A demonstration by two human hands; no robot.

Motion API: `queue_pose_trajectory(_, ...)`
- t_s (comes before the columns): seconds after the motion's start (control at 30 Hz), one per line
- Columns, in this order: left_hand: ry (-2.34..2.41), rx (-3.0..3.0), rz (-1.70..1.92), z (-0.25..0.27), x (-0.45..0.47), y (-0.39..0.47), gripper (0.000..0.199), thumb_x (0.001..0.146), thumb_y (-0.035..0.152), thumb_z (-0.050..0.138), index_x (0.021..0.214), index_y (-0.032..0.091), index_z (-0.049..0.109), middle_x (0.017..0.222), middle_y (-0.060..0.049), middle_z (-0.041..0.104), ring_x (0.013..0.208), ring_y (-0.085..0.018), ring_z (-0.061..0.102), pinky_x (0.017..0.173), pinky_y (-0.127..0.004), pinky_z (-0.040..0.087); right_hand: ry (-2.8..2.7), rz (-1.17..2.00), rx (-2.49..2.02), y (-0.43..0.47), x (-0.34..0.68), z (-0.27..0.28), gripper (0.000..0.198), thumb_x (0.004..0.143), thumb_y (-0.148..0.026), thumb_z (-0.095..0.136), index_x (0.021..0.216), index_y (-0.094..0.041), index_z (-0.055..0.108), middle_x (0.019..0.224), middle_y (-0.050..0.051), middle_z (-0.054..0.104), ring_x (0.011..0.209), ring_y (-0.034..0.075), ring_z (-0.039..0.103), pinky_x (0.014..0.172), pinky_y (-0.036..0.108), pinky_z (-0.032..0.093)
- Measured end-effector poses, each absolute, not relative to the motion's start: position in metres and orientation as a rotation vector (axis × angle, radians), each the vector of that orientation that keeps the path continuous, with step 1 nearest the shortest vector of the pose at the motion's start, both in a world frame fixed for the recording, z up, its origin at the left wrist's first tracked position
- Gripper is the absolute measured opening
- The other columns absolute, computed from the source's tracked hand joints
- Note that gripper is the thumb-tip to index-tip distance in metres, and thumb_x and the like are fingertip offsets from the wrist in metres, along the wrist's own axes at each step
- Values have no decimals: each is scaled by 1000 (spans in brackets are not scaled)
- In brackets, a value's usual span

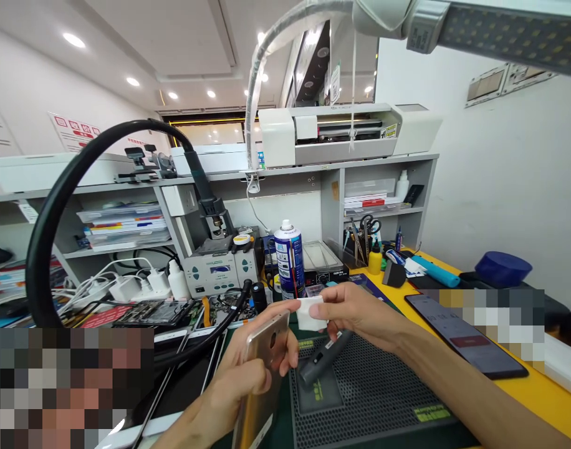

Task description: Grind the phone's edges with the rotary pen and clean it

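Upright in my left hand [239, 380] is a smartphone [262, 399] with a gold back, its camera lens near the top. My fingers wrap around its edges. My right hand [348, 308] pinches a small folded white wipe [310, 313] between thumb and fingers, close to the phone's top edge. Whether the wipe touches the phone I cannot tell. Below my right hand, a dark grey pen-shaped tool [325, 358] lies on a black honeycomb-textured mat [374, 399].
A blue-and-white spray can [289, 259] stands behind my hands. To its left sits a soldering station [222, 271], with a thick black hose [37, 237] arching over the left side. Another phone [463, 337] lies at the right on the yellow tabletop [554, 402].
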State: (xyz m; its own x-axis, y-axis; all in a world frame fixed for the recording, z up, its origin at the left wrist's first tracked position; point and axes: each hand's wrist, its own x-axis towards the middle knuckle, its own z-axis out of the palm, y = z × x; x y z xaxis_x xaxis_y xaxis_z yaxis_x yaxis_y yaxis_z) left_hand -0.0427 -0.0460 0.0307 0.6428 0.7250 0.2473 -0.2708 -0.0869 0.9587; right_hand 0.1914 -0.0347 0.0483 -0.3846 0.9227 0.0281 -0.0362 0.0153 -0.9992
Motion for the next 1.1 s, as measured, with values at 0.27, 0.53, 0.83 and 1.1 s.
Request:
queue_pose_trajectory(0.27, 408, 1549, 941, 27, -43, -48, 83, 58, 17, 54, 141, 22, 52, 102, -6, 57, 84, -20, 48, 71, -34, 31, -1441, 1437, -807, -39, 188, 48, 31, 78, -45, 82, 80, -15, 73, 84, 4, 66, 75, 14, 57, 67, 28, 50)
queue_pose_trajectory(0.53, 394, 1473, 906, 33, -39, -53, 87, 48, 14, 52, 135, 19, 57, 84, -3, 59, 74, -20, 48, 65, -33, 28, -1687, 1058, -727, -38, 181, 41, 13, 85, -35, 77, 90, -23, 79, 97, 2, 55, 88, 16, 55, 77, 29, 46)
queue_pose_trajectory(0.83, 346, 1418, 884, 25, -35, -49, 89, 46, 17, 52, 135, 17, 56, 79, -2, 58, 69, -17, 43, 62, -32, 23, -1588, 1110, -797, -44, 175, 37, 33, 82, -35, 81, 110, -24, 68, 97, 2, 64, 88, 17, 61, 78, 30, 50)
queue_pose_trajectory(1.1, 439, 1773, 980, 31, -38, -61, 81, 57, 11, 51, 136, 28, 53, 102, -3, 51, 84, -20, 49, 71, -33, 34, -1480, 1040, -788, -44, 177, 43, 18, 82, -37, 80, 87, -21, 79, 85, 5, 74, 77, 18, 68, 75, 31, 56)
